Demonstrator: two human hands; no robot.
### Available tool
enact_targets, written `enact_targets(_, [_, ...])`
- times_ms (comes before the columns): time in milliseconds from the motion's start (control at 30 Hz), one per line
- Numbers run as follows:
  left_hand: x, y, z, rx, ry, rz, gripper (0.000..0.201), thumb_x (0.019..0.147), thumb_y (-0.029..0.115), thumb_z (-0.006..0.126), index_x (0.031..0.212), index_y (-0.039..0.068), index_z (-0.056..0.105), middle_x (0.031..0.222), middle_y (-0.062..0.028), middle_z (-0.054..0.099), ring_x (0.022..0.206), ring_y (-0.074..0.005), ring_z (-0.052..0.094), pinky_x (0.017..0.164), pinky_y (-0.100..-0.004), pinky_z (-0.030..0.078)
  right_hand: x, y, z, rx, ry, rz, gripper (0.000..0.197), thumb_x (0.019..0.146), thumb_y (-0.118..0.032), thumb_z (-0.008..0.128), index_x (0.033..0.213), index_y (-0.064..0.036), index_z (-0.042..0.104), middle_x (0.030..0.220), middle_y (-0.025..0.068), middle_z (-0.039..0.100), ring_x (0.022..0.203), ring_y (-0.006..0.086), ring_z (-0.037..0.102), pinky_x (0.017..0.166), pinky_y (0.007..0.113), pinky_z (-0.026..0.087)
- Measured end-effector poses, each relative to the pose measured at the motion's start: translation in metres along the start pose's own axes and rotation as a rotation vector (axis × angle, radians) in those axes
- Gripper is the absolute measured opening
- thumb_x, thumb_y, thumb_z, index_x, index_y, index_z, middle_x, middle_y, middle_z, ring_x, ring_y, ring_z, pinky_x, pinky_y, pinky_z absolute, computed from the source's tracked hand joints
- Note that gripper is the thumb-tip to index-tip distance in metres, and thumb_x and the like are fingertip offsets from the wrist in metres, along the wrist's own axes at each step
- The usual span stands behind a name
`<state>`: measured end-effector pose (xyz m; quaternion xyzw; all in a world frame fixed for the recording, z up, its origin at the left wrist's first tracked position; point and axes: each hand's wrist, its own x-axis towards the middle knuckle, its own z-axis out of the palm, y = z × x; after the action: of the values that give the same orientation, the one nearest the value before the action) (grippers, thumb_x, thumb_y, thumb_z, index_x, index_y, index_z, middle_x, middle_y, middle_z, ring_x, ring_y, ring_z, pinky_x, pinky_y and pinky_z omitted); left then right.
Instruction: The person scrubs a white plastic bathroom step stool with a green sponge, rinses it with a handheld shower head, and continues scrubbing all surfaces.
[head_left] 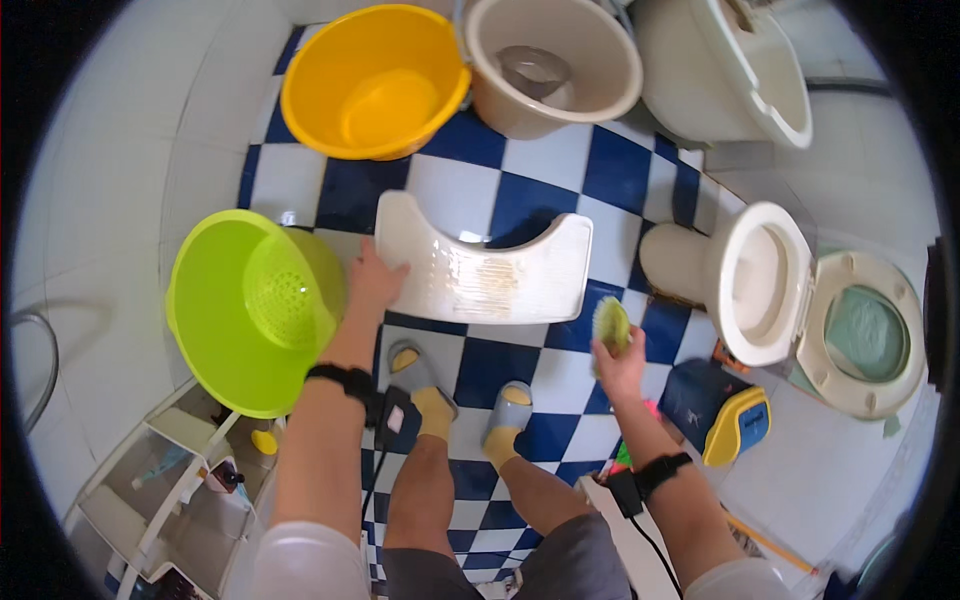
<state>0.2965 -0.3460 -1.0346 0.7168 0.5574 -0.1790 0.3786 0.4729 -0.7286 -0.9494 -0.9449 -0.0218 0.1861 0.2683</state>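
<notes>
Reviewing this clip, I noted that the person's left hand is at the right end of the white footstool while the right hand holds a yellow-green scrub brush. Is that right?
Not quite: the left hand is at the left end of the white footstool, as the head view shows. The right hand does hold a yellow-green scrub brush.

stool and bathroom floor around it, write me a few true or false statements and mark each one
1. The right hand holds a green brush. True.
2. The left hand is inside the yellow basin. False: the left hand touches the white stool.
3. The yellow basin is left of the beige bucket. True.
4. The floor tiles are all white. False: the floor tiles are blue and white.
</notes>
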Motion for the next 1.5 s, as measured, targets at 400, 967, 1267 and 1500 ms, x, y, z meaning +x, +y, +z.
enact_targets(400, [-0.133, -0.027, 0.085, 0.674, -0.24, 0.704, 0.094, 0.087, 0.023, 0.072, 0.158, -0.002, 0.016, 0.167, -0.0211, 0.01, 0.153, -0.0383, 0.017, 0.124, -0.0468, 0.022, 0.02, -0.007, 0.093, -0.218, 0.082, 0.018, 0.048, 0.087, -0.035, 0.07, 0.123, -0.0094, 0.053, 0.087, 0.0224, 0.072, 0.081, 0.0445, 0.07, 0.074, 0.052, 0.055])
enact_targets(967, [-0.133, -0.03, 0.086, 0.836, -0.159, 0.741, 0.084, 0.09, 0.02, 0.066, 0.159, 0.003, 0.02, 0.168, -0.0136, 0.016, 0.153, -0.0259, 0.023, 0.123, -0.0411, 0.024, -0.029, -0.061, 0.15, -0.427, -0.293, -0.596, 0.044, 0.092, -0.034, 0.061, 0.124, -0.0043, 0.055, 0.076, 0.0222, 0.07, 0.07, 0.0412, 0.07, 0.067, 0.055, 0.055])
enact_targets(1267, [-0.133, -0.018, 0.08, 0.918, -0.186, 0.706, 0.093, 0.09, 0.027, 0.071, 0.16, 0.003, 0.016, 0.169, -0.0142, 0.012, 0.154, -0.0259, 0.02, 0.124, -0.0423, 0.023, -0.012, -0.066, 0.121, -0.468, -0.317, -0.275, 0.043, 0.097, -0.027, 0.051, 0.132, -0.0022, 0.049, 0.084, 0.0217, 0.072, 0.078, 0.0395, 0.073, 0.075, 0.053, 0.056])
enact_targets(1500, [-0.136, -0.018, 0.071, 0.9, -0.219, 0.699, 0.072, 0.094, 0.014, 0.053, 0.16, 0.007, 0.024, 0.169, -0.0091, 0.018, 0.154, -0.0214, 0.022, 0.124, -0.0406, 0.021, 0.018, -0.017, 0.097, -0.528, -0.098, -0.193, 0.044, 0.093, -0.035, 0.058, 0.125, -0.0051, 0.052, 0.08, 0.021, 0.071, 0.076, 0.0393, 0.072, 0.068, 0.052, 0.057])
